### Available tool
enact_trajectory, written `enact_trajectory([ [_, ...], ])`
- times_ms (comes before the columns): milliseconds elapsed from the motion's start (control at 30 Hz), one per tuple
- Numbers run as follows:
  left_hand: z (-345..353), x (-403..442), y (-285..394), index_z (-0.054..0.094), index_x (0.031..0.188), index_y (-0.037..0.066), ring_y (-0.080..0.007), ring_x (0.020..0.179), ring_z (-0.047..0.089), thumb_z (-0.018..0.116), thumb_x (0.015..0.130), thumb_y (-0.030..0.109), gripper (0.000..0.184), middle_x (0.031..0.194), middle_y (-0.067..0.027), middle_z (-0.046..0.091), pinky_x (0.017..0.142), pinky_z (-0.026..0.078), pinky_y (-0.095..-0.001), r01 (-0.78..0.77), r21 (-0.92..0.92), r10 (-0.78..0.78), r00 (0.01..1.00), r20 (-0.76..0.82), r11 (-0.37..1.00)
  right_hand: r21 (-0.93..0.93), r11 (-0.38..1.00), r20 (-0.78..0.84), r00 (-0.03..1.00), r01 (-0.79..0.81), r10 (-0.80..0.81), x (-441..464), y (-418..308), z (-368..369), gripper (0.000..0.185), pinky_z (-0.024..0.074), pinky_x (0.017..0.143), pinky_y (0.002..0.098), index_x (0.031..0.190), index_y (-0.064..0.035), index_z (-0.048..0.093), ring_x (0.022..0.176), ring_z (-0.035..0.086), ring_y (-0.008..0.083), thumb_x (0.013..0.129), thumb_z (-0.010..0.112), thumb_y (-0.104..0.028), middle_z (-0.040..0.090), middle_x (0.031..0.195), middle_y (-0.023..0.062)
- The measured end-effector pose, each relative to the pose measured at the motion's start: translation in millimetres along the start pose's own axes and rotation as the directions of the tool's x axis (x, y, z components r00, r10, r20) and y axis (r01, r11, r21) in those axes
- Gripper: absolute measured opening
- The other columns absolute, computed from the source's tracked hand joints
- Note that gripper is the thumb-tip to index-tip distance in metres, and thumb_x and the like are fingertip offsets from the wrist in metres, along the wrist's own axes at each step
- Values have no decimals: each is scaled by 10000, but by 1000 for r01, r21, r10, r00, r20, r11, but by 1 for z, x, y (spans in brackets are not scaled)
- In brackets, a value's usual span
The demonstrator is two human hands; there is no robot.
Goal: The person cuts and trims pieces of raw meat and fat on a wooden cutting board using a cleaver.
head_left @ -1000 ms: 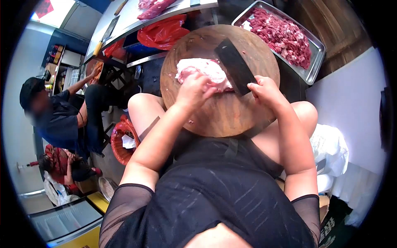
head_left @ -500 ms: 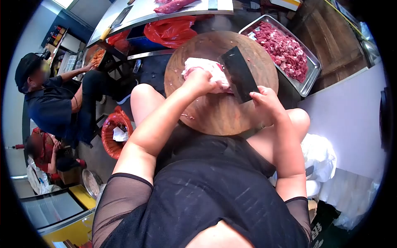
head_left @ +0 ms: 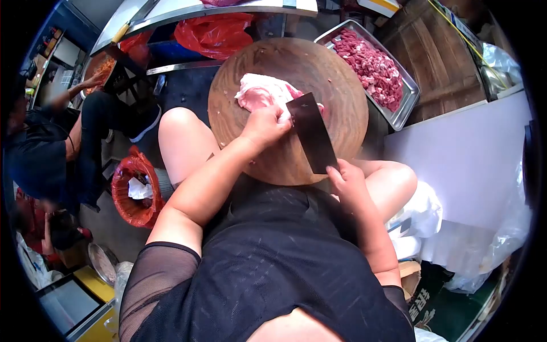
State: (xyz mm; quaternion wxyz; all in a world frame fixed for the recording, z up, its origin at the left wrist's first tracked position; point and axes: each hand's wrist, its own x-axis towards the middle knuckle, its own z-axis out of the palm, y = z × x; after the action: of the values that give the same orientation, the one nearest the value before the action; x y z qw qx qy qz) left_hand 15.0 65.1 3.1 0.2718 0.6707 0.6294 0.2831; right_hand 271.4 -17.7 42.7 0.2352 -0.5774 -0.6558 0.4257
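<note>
A pale, fatty slab of raw meat [head_left: 259, 91] lies on a round wooden chopping block [head_left: 336, 85] in front of me. My left hand [head_left: 268, 124] is closed with curled fingers on the near edge of the meat. The dark cleaver [head_left: 313, 137] is in my right hand [head_left: 346, 181], which grips it at its near end, the handle mostly hidden. Its broad blade slants across the right part of the meat, close beside my left fingers. Whether the edge touches the meat, I cannot tell.
A metal tray [head_left: 411, 102] of cut red meat [head_left: 370, 68] stands beyond the block, to the right. A bin with a red liner [head_left: 122, 188] is by my left knee. Red plastic bags [head_left: 213, 34] hang under the table [head_left: 199, 10]. Two other people sit at the left.
The view has shifted a little. The cleaver and my right hand have come nearer my body, and my left hand has moved from on top of the meat to its near edge.
</note>
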Motion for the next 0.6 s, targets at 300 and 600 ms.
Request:
enact_trajectory([
  [300,2,2,-4,637,860,12,-310,730,657,587,824,163,163,786,-196,655,696,514,-382,-20,-142,23,1000,18,990,-206,978,121,992,0,26,63,-42,12,246,490,655,436,951,30,606,723,646,384,894,548,-202,620,782,256],
  [600,-12,-13,-15,643,998,-8,-87,696,597,577,866,56,161,790,-30,641,628,500,-245,232,-600,-189,973,134,766,-117,954,-220,929,278,-297,160,-35,50,269,473,616,395,889,28,595,677,603,300,876,592,-240,626,743,198],
])
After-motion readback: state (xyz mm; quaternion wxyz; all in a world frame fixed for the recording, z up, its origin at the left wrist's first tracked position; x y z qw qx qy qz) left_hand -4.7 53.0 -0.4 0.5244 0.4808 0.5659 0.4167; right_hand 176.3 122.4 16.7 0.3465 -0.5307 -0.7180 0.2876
